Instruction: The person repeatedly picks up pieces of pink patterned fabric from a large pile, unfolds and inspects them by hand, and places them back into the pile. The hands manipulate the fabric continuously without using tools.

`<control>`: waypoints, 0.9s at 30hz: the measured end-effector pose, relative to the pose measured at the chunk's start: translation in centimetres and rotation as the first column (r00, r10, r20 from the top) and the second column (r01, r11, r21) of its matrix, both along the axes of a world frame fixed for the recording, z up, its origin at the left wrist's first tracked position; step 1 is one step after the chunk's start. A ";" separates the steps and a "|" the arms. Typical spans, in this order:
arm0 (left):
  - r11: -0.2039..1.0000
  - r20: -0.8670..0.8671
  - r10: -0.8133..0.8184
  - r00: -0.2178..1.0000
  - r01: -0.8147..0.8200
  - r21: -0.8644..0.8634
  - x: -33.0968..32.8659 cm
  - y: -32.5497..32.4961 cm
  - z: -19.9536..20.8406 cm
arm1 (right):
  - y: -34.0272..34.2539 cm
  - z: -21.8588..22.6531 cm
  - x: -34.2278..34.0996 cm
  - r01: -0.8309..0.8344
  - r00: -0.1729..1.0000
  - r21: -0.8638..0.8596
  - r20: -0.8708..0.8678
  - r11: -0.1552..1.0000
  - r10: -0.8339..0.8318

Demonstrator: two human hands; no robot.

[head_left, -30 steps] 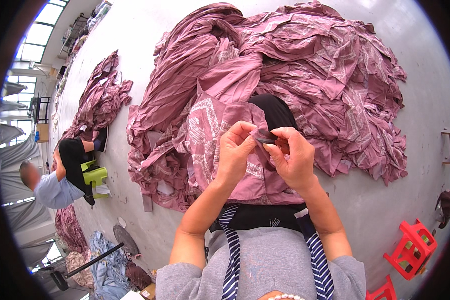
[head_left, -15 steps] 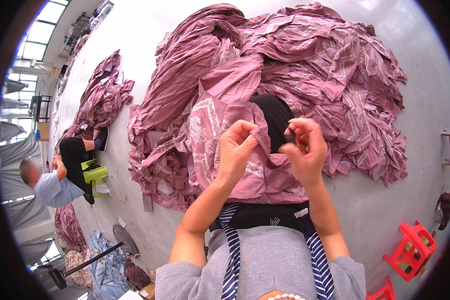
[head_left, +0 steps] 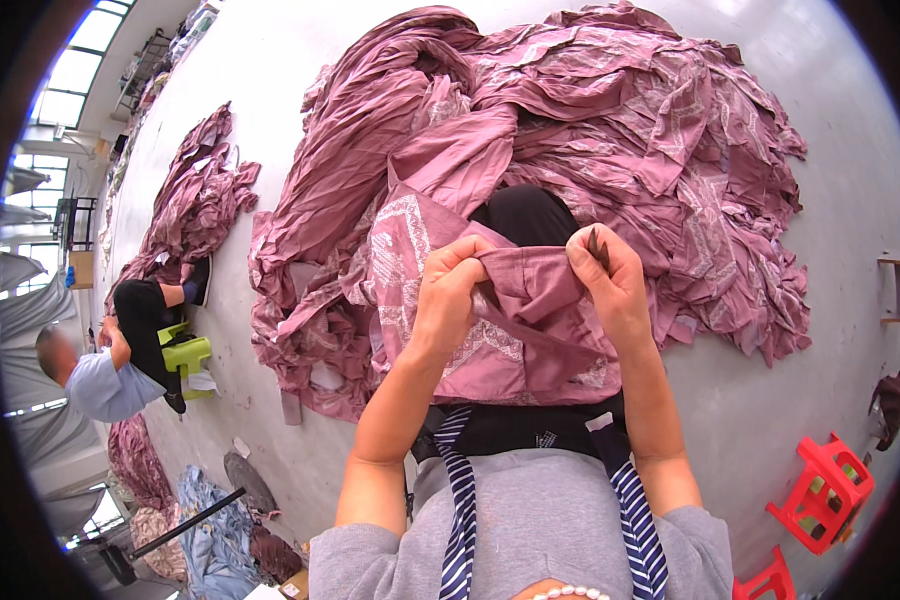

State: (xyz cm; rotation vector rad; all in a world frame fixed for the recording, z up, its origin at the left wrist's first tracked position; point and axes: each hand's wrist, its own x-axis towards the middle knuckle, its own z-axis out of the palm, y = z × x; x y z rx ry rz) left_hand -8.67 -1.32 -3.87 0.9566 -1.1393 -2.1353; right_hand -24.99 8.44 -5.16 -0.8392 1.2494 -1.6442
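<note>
Far left: person [head_left: 115, 385] on green stool [head_left: 185, 353]. Left hand [head_left: 450, 290] pinches edge of pink cloth [head_left: 532, 285], stretched between hands. Right hand [head_left: 615, 285], apart from left, pinches cloth too, dark pointed tool [head_left: 597, 247] in grip. At right: red stool [head_left: 816, 520].

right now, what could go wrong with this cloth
The dark pointed tool in the right hand might nick the pink cloth, which that hand also pinches. The cloth's folds could also tangle with the loose heap of similar fabric just beyond the lap.
</note>
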 end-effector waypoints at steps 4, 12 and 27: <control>0.984 -0.206 -0.011 0.979 0.048 0.173 0.2 -0.1 -1.0 | -0.3 -0.5 -0.4 0.032 0.999 0.053 0.030 0.998 -0.034; 0.996 -0.053 -0.006 0.999 0.011 0.091 0.4 0.4 -1.6 | -0.5 -1.4 -0.5 0.025 1.000 0.011 0.009 1.000 -0.025; 0.979 -0.120 -0.019 0.993 0.043 0.197 -0.3 0.2 0.0 | 0.9 0.4 -1.6 0.119 0.638 -0.184 -0.739 0.976 -0.217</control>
